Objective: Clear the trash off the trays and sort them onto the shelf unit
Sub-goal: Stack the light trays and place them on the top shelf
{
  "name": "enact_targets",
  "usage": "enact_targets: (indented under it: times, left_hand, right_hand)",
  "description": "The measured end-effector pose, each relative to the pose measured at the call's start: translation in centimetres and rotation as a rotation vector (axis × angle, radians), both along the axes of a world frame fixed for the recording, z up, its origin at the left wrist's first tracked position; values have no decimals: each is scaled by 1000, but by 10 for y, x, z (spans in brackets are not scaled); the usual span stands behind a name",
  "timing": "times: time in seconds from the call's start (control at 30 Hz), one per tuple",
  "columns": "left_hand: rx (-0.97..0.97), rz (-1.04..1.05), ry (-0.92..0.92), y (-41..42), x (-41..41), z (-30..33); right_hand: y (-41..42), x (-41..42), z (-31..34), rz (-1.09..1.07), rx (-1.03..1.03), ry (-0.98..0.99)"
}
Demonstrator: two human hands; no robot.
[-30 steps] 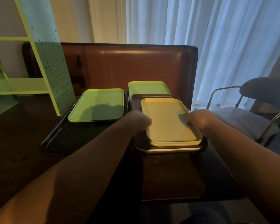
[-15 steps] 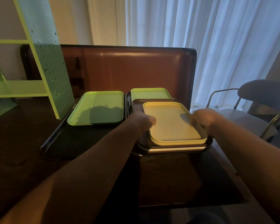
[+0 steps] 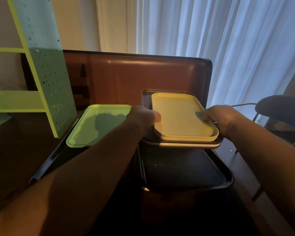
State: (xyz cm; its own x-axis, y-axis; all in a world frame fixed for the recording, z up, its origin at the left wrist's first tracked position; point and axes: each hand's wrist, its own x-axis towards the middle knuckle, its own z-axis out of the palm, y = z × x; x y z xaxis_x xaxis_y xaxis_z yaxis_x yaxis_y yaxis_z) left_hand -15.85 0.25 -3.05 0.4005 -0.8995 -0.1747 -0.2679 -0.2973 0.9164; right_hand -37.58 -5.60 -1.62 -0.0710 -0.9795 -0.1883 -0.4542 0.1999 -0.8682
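I hold a stack of trays in the air above the table: yellow trays [image 3: 179, 114] on top of a brown tray [image 3: 180, 144]. My left hand [image 3: 143, 116] grips the stack's left edge and my right hand [image 3: 220, 119] grips its right edge. Under the lifted stack lies a large black tray [image 3: 186, 171]. To the left, a light green tray [image 3: 97, 125] rests on another dark tray [image 3: 46, 167]. The green shelf unit [image 3: 46, 86] stands at the left on the table.
A big brown tray [image 3: 126, 79] leans upright behind the others. White curtains [image 3: 228, 40] hang at the back. A chair [image 3: 279, 109] stands at the right, beside the dark wooden table [image 3: 7, 159].
Both hands have lifted the yellow-and-brown stack up off the black tray. The small green tray seen behind the stack earlier is now hidden.
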Motion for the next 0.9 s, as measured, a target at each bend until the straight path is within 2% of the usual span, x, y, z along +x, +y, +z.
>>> enact_targets:
  times: [0.2,0.37,0.53,0.73,0.9]
  left_hand:
    - [39,36,42,-60,19,-8]
    - [84,23,-16,-98,29,-28]
    - [130,-39,-101,-115,34,-44]
    - [137,-76,-196,-120,33,-52]
    - [146,-55,-126,-121,25,-55]
  right_hand:
    - [-72,25,-4,21,-31,109]
    - [-112,34,-26,43,-10,148]
    - [-125,36,-51,61,42,201]
    - [-129,41,-60,90,-9,268]
    - [-126,40,-59,103,36,246]
